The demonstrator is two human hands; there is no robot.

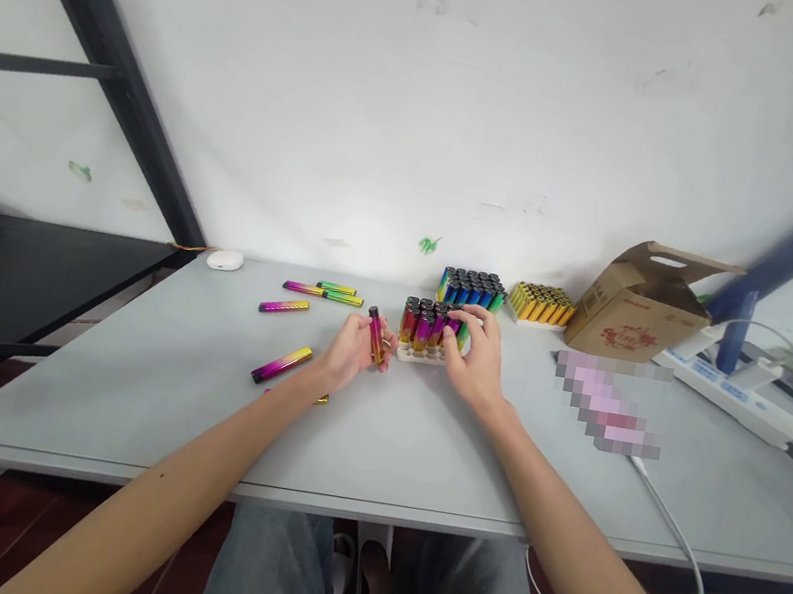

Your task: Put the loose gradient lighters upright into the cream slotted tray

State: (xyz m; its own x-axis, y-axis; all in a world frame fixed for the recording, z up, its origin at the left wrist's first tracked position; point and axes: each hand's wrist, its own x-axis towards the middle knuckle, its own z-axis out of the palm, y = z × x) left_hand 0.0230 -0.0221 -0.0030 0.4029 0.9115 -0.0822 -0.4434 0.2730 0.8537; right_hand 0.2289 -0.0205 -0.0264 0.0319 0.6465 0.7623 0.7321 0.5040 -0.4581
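Observation:
My left hand [355, 349] is closed around a shiny purple-and-gold tube [376, 334] with a dark top, tilted, just left of a white tray [421, 353] with round holes. Several coloured tubes [423, 330] stand upright in that tray, with bare holes along its near edge. At the tray's right side, the fingertips of my right hand [475, 359] are around a purple tube [453, 325] among the standing ones. More tubes lie flat to the left, among them a purple-and-yellow one [282, 365] and a smaller-looking one [283, 307].
Behind the tray stand blue-green tubes [474, 288] and a rack of yellow tubes [542, 304]. An open cardboard box [628, 321], a power strip [730, 393] and a blurred pink object with a cable [667, 540] are at right. A white case [224, 260] sits back left.

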